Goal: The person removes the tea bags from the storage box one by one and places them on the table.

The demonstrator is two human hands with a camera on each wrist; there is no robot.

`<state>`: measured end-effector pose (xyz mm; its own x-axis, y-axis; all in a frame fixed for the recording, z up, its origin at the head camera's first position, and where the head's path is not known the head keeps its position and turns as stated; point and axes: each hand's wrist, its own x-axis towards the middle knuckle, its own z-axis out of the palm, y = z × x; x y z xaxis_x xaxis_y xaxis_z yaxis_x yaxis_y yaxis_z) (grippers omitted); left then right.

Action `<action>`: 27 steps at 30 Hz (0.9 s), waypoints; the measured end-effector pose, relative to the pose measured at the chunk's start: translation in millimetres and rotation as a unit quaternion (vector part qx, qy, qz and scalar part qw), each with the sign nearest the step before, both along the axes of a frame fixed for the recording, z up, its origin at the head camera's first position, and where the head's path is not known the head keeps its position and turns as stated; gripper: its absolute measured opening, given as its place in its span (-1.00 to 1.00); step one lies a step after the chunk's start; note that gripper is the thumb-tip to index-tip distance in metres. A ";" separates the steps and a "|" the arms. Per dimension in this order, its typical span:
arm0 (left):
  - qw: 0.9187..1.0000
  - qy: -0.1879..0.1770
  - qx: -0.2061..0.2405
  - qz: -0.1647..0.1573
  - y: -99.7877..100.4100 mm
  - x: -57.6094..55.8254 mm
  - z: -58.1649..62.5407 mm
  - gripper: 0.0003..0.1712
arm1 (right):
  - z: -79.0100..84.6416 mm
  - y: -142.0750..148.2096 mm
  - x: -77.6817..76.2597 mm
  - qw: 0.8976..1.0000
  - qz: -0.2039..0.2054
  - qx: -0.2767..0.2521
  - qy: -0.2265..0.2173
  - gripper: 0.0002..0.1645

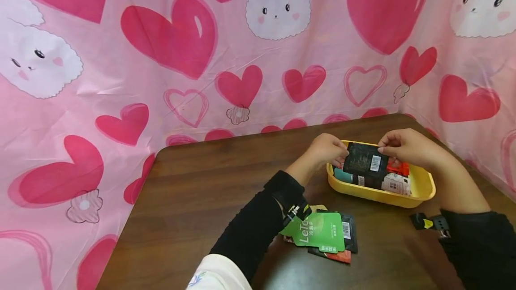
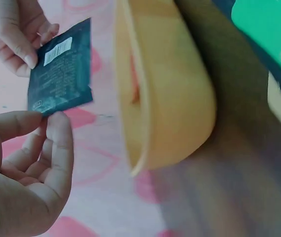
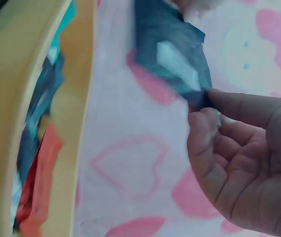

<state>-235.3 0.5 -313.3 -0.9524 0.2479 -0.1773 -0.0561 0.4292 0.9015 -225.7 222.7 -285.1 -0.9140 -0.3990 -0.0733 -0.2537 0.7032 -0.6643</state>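
Note:
Both hands hold one flat black sachet (image 1: 364, 159) with a white barcode label, up over a yellow plastic basket (image 1: 375, 197). The left hand (image 1: 327, 149) pinches its left corner between thumb and fingers. At the opposite side, the right hand (image 1: 407, 147) pinches the upper right edge. In the left wrist view the sachet (image 2: 61, 69) hangs flat between the two hands, beside the basket wall (image 2: 175, 89). Inside the basket lie a teal packet (image 1: 342, 175), a white printed packet (image 1: 397, 184) and a red packet (image 3: 40, 182).
On the wooden table (image 1: 193, 200), nearer the person, lies a loose pile of packets with a green one (image 1: 322, 229) on top. A black packet with a barcode (image 1: 349, 232) and an orange-red one (image 1: 340, 256) stick out beneath. A pink heart-patterned cloth (image 1: 177, 57) hangs behind the table.

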 end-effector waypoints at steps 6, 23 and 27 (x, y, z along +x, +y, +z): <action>1.000 0.010 0.009 -0.015 -46.7 23.5 12.1 -0.89 | 4.2 -36.3 21.9 0.998 -0.001 -0.069 -0.007 -0.72; 0.989 -0.124 0.077 0.035 -125.4 68.5 -64.5 -0.97 | -81.1 -116.1 73.1 0.995 0.050 -0.082 -0.038 -0.50; 0.984 -0.149 0.079 0.050 -130.0 68.5 -76.7 -0.96 | -90.4 -118.9 74.2 0.996 0.081 -0.016 -0.026 -0.49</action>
<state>-166.8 -129.6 -390.0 -0.8851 0.2027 -0.4189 -0.3627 0.2635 0.8939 -151.5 103.8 -375.5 -0.8324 -0.5445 -0.1035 -0.3274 0.6337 -0.7009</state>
